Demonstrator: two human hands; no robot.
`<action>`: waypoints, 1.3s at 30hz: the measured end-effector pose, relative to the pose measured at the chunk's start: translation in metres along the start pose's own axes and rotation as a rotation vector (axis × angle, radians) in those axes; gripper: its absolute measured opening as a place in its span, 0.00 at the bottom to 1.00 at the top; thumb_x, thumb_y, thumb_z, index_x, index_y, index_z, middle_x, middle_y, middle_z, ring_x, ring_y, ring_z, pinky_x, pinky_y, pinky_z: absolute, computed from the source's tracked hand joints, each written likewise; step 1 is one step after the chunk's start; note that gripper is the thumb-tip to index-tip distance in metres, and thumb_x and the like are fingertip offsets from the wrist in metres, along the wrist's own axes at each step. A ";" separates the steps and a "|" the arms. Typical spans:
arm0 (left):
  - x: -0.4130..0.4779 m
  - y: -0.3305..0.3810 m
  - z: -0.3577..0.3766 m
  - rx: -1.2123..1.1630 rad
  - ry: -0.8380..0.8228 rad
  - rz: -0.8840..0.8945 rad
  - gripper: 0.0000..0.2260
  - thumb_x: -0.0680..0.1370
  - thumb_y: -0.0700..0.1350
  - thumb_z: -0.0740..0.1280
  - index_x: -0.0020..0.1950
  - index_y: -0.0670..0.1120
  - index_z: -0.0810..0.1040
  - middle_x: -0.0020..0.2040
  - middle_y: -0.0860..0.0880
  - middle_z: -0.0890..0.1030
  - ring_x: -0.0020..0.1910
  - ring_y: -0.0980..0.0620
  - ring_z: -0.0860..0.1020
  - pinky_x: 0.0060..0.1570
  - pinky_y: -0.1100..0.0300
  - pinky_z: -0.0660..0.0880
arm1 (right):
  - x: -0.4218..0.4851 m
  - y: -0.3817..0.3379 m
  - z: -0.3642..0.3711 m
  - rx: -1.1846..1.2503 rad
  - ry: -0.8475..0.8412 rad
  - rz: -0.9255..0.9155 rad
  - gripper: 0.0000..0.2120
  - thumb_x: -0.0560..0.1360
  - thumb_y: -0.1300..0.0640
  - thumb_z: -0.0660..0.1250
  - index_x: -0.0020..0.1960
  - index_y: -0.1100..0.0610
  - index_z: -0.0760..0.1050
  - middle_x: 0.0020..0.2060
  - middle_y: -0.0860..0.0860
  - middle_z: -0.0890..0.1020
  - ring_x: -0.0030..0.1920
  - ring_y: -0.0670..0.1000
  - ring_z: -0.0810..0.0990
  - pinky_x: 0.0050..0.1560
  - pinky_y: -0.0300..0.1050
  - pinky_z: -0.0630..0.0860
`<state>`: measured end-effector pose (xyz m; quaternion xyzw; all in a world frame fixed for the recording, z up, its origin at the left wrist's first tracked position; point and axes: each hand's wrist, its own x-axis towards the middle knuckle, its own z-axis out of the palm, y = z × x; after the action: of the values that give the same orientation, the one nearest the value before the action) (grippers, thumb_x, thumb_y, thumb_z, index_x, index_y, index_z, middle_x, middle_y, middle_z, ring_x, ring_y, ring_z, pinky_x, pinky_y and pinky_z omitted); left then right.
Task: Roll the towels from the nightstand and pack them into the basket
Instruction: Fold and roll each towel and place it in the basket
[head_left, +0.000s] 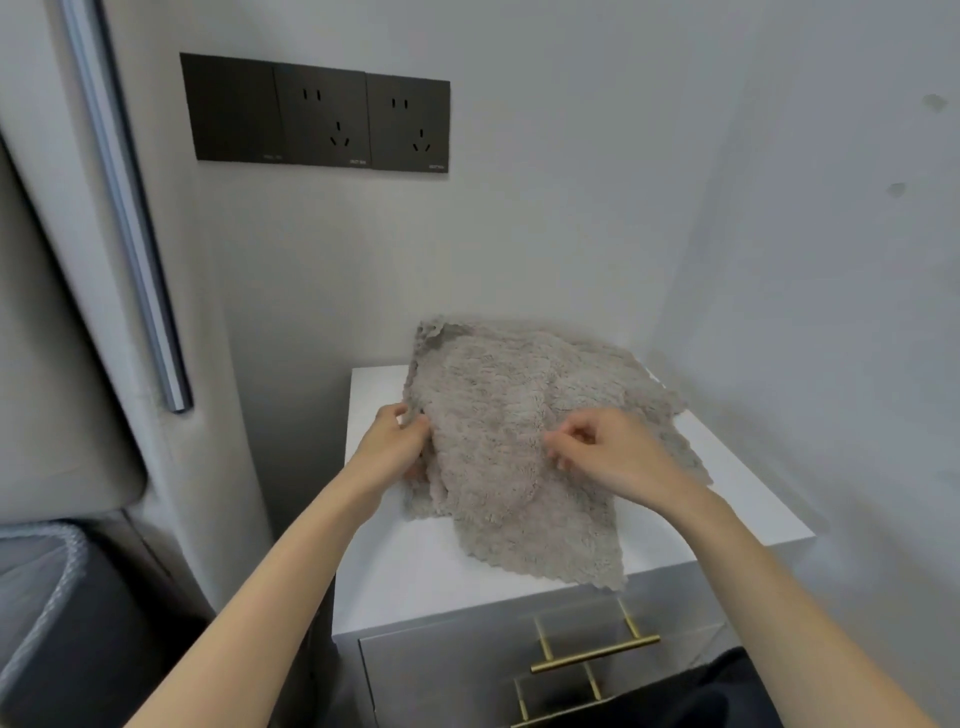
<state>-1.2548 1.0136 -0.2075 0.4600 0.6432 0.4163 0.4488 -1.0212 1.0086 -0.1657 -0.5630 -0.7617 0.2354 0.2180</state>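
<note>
On top of the white nightstand (410, 577), a fluffy beige-grey towel (498, 457) lies loosely spread and rumpled, covering the middle and back of the top and reaching toward its right edge, with one scalloped corner hanging just over the front edge above the drawers. More than one layer of the same cloth shows near the left side, but how many towels are there cannot be told. The left hand (397, 447) grips the towel's bunched left edge, thumb on top and fingers tucked beneath the cloth. The right hand (608, 449) sits over the middle of the towel with its fingers curled in, pinching at the pile; whether it truly holds a fold cannot be told. Both bare forearms reach in from the near side. Brass bar handles (595, 652) run across the grey drawer fronts. Black wall sockets (317, 117) sit on the wall above the nightstand's back left corner.
</note>
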 end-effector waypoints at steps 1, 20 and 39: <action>0.003 0.001 0.001 0.012 0.026 -0.005 0.15 0.81 0.51 0.58 0.66 0.50 0.66 0.57 0.49 0.76 0.52 0.50 0.77 0.51 0.58 0.72 | 0.001 0.007 -0.002 -0.122 0.105 0.046 0.14 0.78 0.49 0.64 0.38 0.56 0.78 0.33 0.50 0.82 0.35 0.51 0.80 0.39 0.45 0.75; 0.035 0.007 0.009 -0.098 -0.014 -0.164 0.16 0.82 0.55 0.56 0.47 0.44 0.75 0.39 0.49 0.78 0.36 0.51 0.76 0.31 0.61 0.71 | 0.010 0.045 -0.016 0.463 0.089 0.352 0.06 0.78 0.56 0.66 0.45 0.57 0.71 0.36 0.52 0.74 0.32 0.48 0.74 0.33 0.37 0.67; 0.001 0.027 -0.027 -0.319 0.323 0.459 0.05 0.82 0.44 0.60 0.47 0.48 0.72 0.56 0.58 0.77 0.53 0.63 0.76 0.50 0.69 0.72 | 0.013 0.039 -0.023 0.967 0.717 0.103 0.02 0.76 0.57 0.69 0.45 0.52 0.80 0.50 0.38 0.81 0.48 0.33 0.79 0.48 0.29 0.74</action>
<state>-1.2751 1.0173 -0.1748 0.4450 0.5121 0.6699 0.3017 -0.9813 1.0341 -0.1701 -0.4805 -0.4189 0.3609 0.6807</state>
